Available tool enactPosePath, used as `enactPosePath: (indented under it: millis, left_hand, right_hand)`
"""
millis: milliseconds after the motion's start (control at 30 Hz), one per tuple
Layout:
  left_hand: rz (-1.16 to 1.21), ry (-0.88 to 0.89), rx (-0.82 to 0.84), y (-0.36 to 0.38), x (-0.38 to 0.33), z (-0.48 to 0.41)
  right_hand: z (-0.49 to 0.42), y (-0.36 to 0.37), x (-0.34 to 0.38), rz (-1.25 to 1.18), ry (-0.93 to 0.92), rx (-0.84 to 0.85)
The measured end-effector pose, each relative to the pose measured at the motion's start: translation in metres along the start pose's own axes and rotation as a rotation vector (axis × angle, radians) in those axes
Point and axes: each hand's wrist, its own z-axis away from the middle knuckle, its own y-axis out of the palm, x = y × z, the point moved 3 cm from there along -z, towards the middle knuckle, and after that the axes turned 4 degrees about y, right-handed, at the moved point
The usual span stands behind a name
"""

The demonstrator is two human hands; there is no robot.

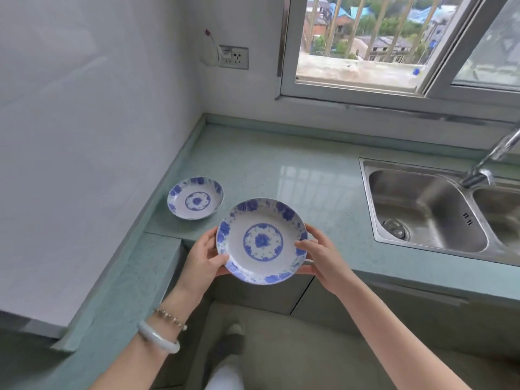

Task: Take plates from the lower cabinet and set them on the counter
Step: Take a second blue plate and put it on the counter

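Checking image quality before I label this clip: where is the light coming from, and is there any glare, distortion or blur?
Head view: daylight comes from the window, leaving a barred glare patch on the counter. Straight lines bow towards the edges of the head view, a wide-angle effect. The held plate, left hand and right hand look sharp, the floor softer.

Left hand (206, 256): gripping the plate (261, 240) by its left rim, thumb on top, fingers tucked underneath.
Right hand (323, 258): same deal on the opposite rim, thumb over the edge, fingers below.
Arms: both bare, reaching forward from the bottom of view, forearms angling in toward each other.
Wrists: pretty much straight, palms facing one another.
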Motion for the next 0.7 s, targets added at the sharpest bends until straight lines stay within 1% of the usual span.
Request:
enactPosePath:
  millis: [233,400,533,700]
  left_hand:
    - [-0.046,-0.061,0.029,0.003,0.023,-0.102]
    - [-0.087,-0.166,0.032,0.003,0.045,-0.165]
    - [-0.162,-0.221,0.036,0.003,0.061,-0.201]
    - [-0.231,-0.279,0.043,0.002,0.078,-0.223]
  right_hand:
    - [-0.084,-0.005,0.017,0.038,0.049,-0.109]
    - [-0.142,-0.009,0.018,0.042,0.141,-0.183]
    - [-0.177,-0.011,0.012,0.058,0.223,-0.206]
    - [-0.205,-0.015,-0.001,0.052,0.287,-0.236]
